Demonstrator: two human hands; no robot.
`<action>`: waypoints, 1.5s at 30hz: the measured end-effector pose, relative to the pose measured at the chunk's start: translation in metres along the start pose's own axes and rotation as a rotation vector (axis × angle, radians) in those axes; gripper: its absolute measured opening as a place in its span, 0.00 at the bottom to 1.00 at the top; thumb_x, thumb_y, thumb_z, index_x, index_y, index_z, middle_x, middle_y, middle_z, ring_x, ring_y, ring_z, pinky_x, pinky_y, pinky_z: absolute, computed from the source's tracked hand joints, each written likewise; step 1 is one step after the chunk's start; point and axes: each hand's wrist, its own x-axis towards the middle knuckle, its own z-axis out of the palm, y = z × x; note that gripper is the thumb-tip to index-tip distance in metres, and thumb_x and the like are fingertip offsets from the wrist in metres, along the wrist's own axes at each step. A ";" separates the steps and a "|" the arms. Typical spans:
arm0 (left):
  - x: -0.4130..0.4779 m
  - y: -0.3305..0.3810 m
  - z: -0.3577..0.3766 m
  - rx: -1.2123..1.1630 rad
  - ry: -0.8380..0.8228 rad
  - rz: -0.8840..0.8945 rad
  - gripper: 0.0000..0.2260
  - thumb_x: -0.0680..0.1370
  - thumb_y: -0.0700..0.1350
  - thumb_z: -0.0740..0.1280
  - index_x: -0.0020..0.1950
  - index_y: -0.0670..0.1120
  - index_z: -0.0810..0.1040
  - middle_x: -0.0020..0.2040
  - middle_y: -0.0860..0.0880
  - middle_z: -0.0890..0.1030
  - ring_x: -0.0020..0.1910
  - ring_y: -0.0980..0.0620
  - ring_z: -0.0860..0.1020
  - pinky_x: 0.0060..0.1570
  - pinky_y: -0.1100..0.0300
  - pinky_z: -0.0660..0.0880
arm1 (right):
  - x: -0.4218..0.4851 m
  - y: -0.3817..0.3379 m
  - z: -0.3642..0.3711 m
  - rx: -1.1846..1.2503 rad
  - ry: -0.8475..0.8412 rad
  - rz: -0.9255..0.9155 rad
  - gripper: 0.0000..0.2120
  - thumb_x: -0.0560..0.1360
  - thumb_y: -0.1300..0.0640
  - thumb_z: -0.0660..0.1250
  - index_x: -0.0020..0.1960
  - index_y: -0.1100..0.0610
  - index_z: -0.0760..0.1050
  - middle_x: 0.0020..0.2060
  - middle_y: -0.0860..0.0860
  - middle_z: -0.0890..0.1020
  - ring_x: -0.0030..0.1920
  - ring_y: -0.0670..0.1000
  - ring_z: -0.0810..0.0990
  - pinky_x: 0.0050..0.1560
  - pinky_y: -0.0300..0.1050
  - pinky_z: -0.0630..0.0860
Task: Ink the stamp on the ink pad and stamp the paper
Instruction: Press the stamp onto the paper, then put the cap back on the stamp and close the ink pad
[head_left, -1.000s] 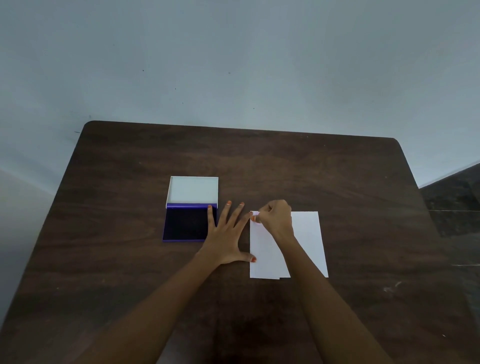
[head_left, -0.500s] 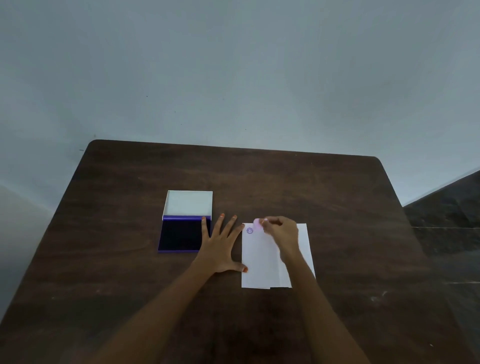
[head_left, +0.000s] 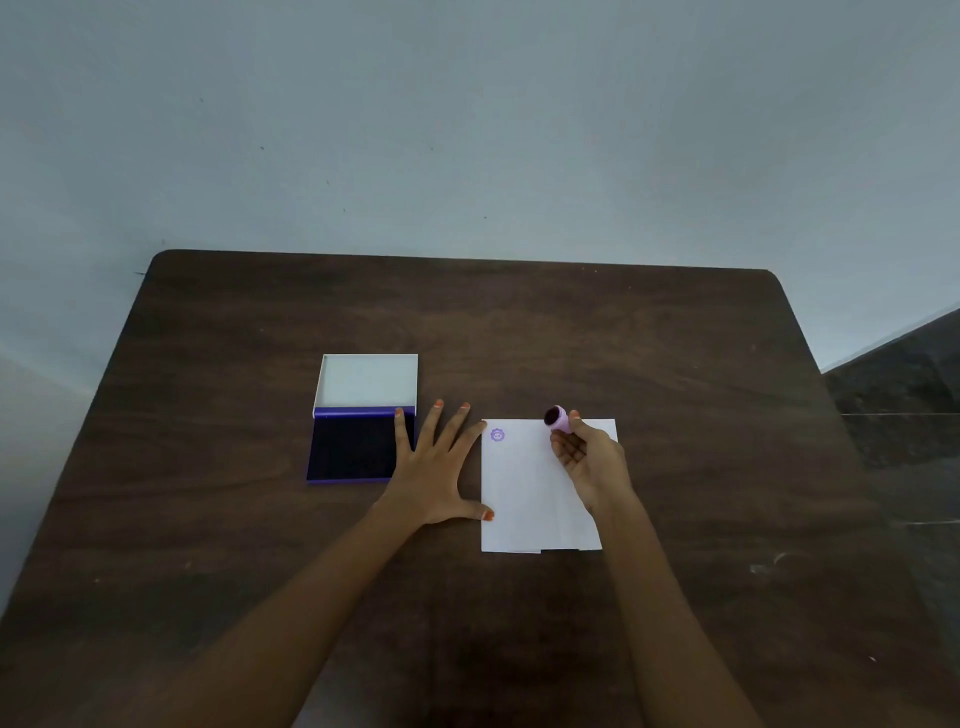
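A white sheet of paper (head_left: 524, 493) lies on the dark wooden table (head_left: 571, 338), with a round purple stamp mark (head_left: 497, 435) in its top left corner. My right hand (head_left: 589, 457) holds a small pink stamp (head_left: 557, 418) lifted above the paper's top edge, its dark inked face turned up and left. My left hand (head_left: 434, 465) lies flat with fingers spread between the paper and the open ink pad (head_left: 353, 449); its thumb touches the paper's left edge, and its little finger overlaps the pad's right side.
The ink pad's white lid (head_left: 368, 380) stands open behind the dark pad. A pale wall rises behind the table's far edge. Dark floor (head_left: 904, 384) shows to the right of the table.
My right hand has lifted the stamp off the paper's top left corner and moved it right, turning its inked face up. A purple mark now shows there. My left hand stays flat.
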 end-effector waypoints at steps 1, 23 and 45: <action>0.000 0.000 0.000 -0.005 0.003 0.001 0.49 0.63 0.69 0.66 0.73 0.55 0.42 0.77 0.50 0.40 0.73 0.44 0.35 0.60 0.38 0.27 | 0.000 0.001 0.000 -0.011 0.006 -0.003 0.05 0.74 0.61 0.66 0.47 0.63 0.76 0.38 0.55 0.80 0.39 0.50 0.79 0.54 0.44 0.75; -0.022 0.004 -0.008 -0.202 0.204 -0.030 0.40 0.69 0.62 0.67 0.73 0.52 0.49 0.76 0.49 0.52 0.75 0.48 0.44 0.65 0.43 0.30 | -0.025 0.003 0.001 0.008 -0.065 -0.025 0.09 0.76 0.58 0.63 0.53 0.63 0.75 0.37 0.55 0.78 0.36 0.49 0.76 0.39 0.37 0.73; -0.141 -0.067 0.009 -0.402 0.117 -0.052 0.28 0.72 0.49 0.68 0.69 0.52 0.61 0.69 0.48 0.65 0.65 0.51 0.65 0.63 0.56 0.65 | -0.111 0.123 0.042 0.045 -0.146 0.169 0.06 0.75 0.59 0.63 0.48 0.62 0.75 0.40 0.57 0.79 0.40 0.51 0.77 0.38 0.41 0.73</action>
